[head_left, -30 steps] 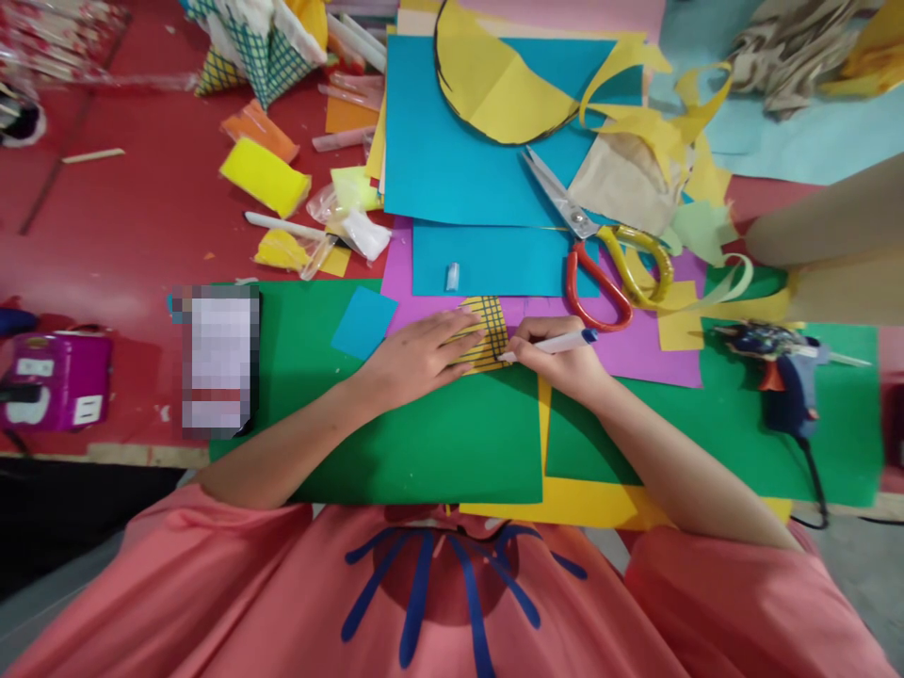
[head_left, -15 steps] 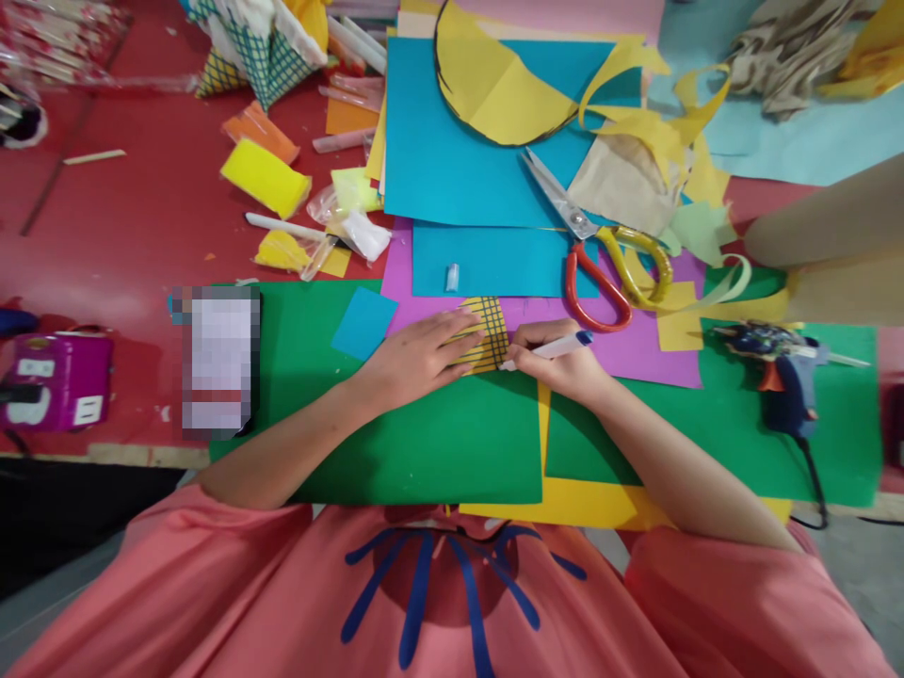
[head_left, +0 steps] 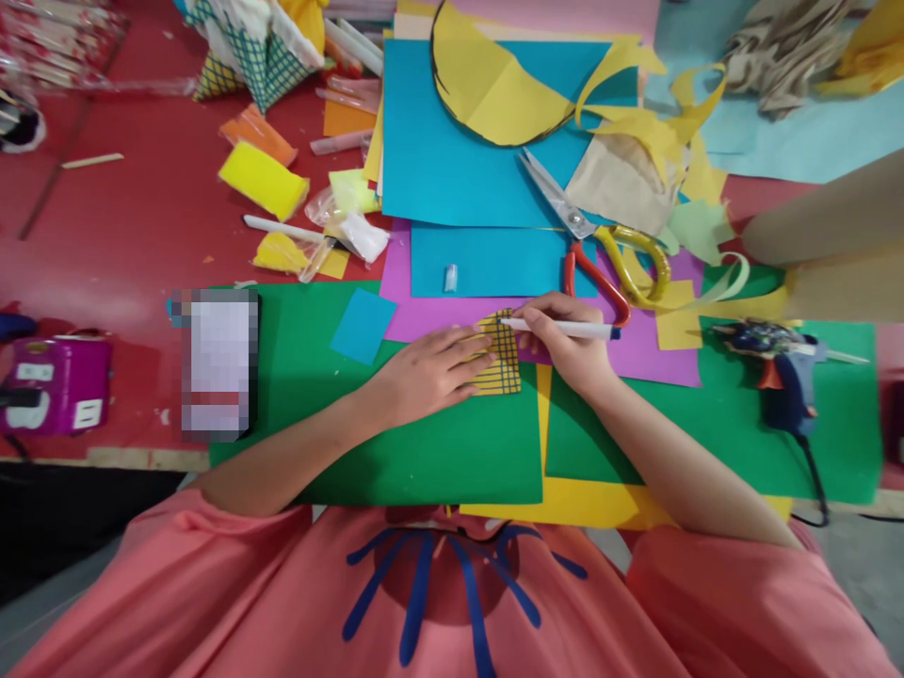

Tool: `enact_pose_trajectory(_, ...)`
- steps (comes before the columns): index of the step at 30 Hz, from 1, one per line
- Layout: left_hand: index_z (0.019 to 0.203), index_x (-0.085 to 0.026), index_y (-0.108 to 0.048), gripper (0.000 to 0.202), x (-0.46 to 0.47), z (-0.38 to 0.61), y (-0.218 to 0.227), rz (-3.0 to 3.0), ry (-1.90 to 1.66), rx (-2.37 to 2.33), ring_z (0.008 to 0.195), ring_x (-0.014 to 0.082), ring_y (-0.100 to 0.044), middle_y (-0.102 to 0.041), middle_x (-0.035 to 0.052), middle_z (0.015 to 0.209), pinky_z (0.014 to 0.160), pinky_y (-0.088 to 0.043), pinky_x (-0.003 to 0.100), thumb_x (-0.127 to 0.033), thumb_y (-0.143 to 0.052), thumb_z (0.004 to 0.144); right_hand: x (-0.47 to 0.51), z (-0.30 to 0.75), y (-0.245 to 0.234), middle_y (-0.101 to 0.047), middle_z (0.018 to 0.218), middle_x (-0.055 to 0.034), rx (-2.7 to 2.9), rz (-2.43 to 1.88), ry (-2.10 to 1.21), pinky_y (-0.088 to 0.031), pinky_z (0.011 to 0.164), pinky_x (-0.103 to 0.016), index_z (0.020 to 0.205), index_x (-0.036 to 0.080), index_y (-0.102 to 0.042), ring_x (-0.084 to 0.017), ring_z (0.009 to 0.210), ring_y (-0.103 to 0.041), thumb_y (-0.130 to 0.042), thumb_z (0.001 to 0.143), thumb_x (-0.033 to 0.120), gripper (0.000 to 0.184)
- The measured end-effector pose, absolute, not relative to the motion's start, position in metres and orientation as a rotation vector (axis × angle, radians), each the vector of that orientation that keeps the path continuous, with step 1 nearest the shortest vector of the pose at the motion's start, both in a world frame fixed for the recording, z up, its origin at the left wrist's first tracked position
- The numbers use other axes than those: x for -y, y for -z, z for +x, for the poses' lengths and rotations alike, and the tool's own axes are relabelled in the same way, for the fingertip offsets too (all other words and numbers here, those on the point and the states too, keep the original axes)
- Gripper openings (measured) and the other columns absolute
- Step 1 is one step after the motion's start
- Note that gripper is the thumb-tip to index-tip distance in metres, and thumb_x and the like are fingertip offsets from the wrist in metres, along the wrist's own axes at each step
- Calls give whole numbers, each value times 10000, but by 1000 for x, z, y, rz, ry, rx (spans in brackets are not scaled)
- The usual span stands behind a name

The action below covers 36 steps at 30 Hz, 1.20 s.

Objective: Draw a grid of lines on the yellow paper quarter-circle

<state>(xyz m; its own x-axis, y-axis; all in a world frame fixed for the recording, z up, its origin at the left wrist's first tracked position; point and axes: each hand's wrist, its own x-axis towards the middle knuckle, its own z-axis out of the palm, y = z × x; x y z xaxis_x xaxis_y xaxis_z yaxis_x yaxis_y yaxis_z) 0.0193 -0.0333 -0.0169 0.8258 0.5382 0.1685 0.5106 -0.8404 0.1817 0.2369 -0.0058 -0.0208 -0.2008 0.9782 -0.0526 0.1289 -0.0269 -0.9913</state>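
Note:
My left hand (head_left: 427, 372) lies flat, fingers stretched out, on a small yellow paper piece (head_left: 500, 358) crossed with dark grid lines. It holds the piece down on the green sheet (head_left: 424, 443). My right hand (head_left: 569, 344) grips a white marker (head_left: 565, 328) with a blue cap end. The marker's tip touches the top edge of the yellow piece.
Red-and-yellow scissors (head_left: 600, 254) lie just beyond my right hand on purple paper (head_left: 636, 348) and blue paper (head_left: 452, 160). A glue gun (head_left: 777, 367) rests at right. A blurred phone (head_left: 216, 363) and a purple power strip (head_left: 53, 386) are at left, with paper scraps beyond.
The yellow grid piece has shifted nearer and turned a little under my left hand. My right hand moved up, bringing the marker tip from the piece's right side to its top edge.

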Motion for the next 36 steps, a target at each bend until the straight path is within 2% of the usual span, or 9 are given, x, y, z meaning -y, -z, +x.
enact_pose_trajectory(4,1228,-143,-566,377,37,21,17,2854,-285,-866,1191,233,-522,-579,99,1276,1003,-456,373,-313,-524,894,5,235,20,-598,603,10,1528,-1245,-1272,-404,446,-210,789,155,-646,-79,479,-525,-589,838,330,190)
enact_pose_trajectory(11,1257,-157,-538,411,38,21,18,2819,-276,-884,1242,241,-464,-549,86,1304,1068,-390,391,-337,-531,887,3,233,21,-655,725,-21,1636,-1221,-1222,-437,521,-222,806,154,-656,-98,587,-563,-591,834,334,193)
enact_pose_trajectory(20,1260,-162,-536,400,37,21,17,2794,-271,-877,1254,240,-453,-542,92,1313,1072,-383,396,-325,-515,896,2,231,22,-667,730,-26,1673,-1276,-1209,-452,557,-230,815,161,-664,-120,642,-597,-592,833,351,205)
enact_pose_trajectory(30,1282,-156,-518,419,37,21,18,2777,-261,-875,1263,246,-445,-528,93,1332,1082,-368,401,-332,-505,901,2,230,20,-673,701,-23,1702,-1262,-1178,-440,557,-226,758,149,-667,-113,614,-586,-599,825,276,159)
enact_pose_trajectory(36,1267,-162,-532,402,37,21,18,2807,-265,-884,1248,243,-468,-535,85,1334,1067,-385,406,-338,-497,907,2,231,18,-648,646,-18,1703,-1279,-1186,-428,542,-236,681,156,-634,-118,581,-558,-600,810,284,185)
